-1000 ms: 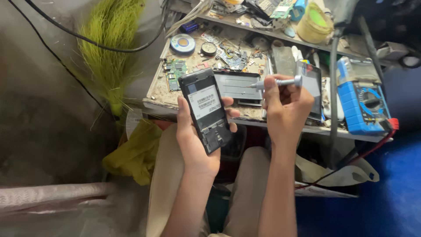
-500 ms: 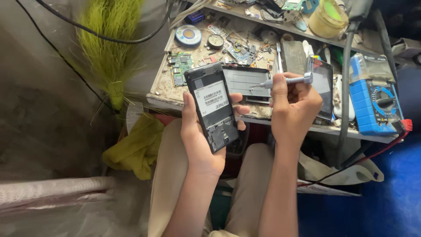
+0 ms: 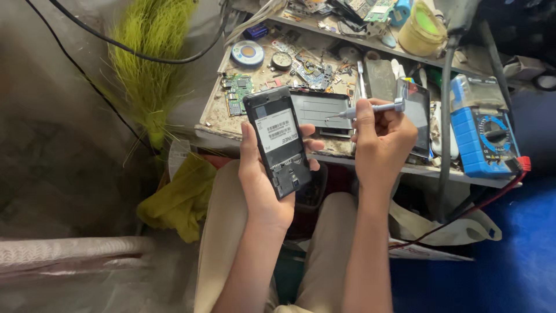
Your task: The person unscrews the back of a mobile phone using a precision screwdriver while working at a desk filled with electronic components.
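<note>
Phone (image 3: 279,141) white-labelled in left hand (image 3: 260,179); screwdriver (image 3: 370,109) right

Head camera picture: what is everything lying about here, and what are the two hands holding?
black phone with its back cover off: one, black, upright in the left hand
grey metal screwdriver: one, grey, in the right hand, tip pointing left
blue multimeter: one, blue, bench right end
green circuit board: one, green, bench left side
dark flat phone back cover: one, dark grey, bench centre
yellow-green bristle brush: one, left of bench
yellow cloth: one, below bench
left hand: grips the phone
right hand: closed round the screwdriver
</note>
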